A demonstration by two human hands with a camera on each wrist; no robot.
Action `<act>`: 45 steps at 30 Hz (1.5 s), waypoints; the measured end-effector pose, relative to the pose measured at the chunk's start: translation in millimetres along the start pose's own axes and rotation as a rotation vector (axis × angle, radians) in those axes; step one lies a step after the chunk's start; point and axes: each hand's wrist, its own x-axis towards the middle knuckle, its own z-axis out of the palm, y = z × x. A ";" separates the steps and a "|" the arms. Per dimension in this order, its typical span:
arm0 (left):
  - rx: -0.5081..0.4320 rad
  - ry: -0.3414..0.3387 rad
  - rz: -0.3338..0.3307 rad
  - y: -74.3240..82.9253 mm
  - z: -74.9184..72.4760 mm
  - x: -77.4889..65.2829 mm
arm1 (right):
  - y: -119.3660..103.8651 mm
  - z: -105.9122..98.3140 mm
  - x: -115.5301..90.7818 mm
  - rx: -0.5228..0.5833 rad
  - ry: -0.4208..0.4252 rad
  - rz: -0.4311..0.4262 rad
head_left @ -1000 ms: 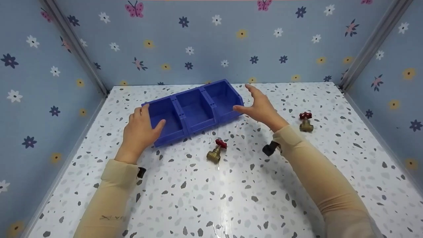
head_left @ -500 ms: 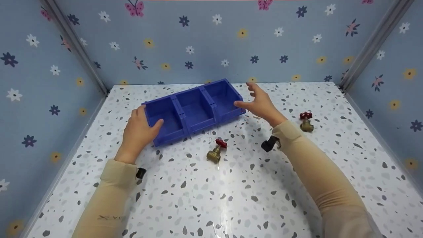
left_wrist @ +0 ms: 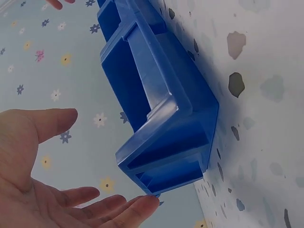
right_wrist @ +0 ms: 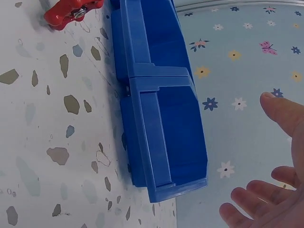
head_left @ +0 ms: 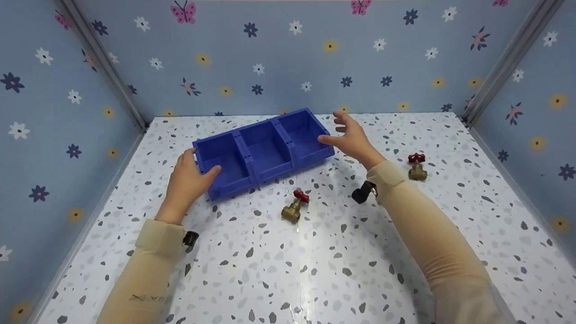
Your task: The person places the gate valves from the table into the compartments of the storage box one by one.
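Note:
A blue plastic storage bin [head_left: 246, 155] with three compartments in a row lies at a slant on the speckled tabletop; no contents show in it. By its left end is my left hand [head_left: 183, 182], thumb spread from the fingers. In the left wrist view one fingertip [left_wrist: 149, 203] reaches the bin's corner; I cannot tell whether it touches. My right hand [head_left: 355, 140] hovers around the right end, fingers loosely bent, and the right wrist view shows a gap from the bin [right_wrist: 152, 133]. In front of the bin lies a brass valve [head_left: 292, 211] with a red handwheel.
A second brass valve [head_left: 417, 171] with a red handwheel stands right of my right forearm. Flower-patterned panels [head_left: 288, 54] enclose the table at the back and both sides. The bin's far right corner is close to the back panel.
My left hand has drawn slightly back and left from the bin's end. The right hand has shifted slightly left and up in the head view. Bin and valves stay put.

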 end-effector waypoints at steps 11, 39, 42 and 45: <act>-0.087 -0.041 -0.087 -7.0 -1.5 5.8 | 14.8 7.3 13.1 0.069 0.014 0.042; -0.168 -0.104 -0.104 -13.6 3.3 8.2 | 43.1 26.4 23.5 0.141 0.003 0.137; -0.167 -0.101 -0.099 -13.8 4.5 9.1 | 44.3 27.8 24.3 0.142 -0.005 0.137; -0.165 -0.098 -0.101 -13.9 5.0 10.7 | 46.1 29.2 25.7 0.124 -0.014 0.133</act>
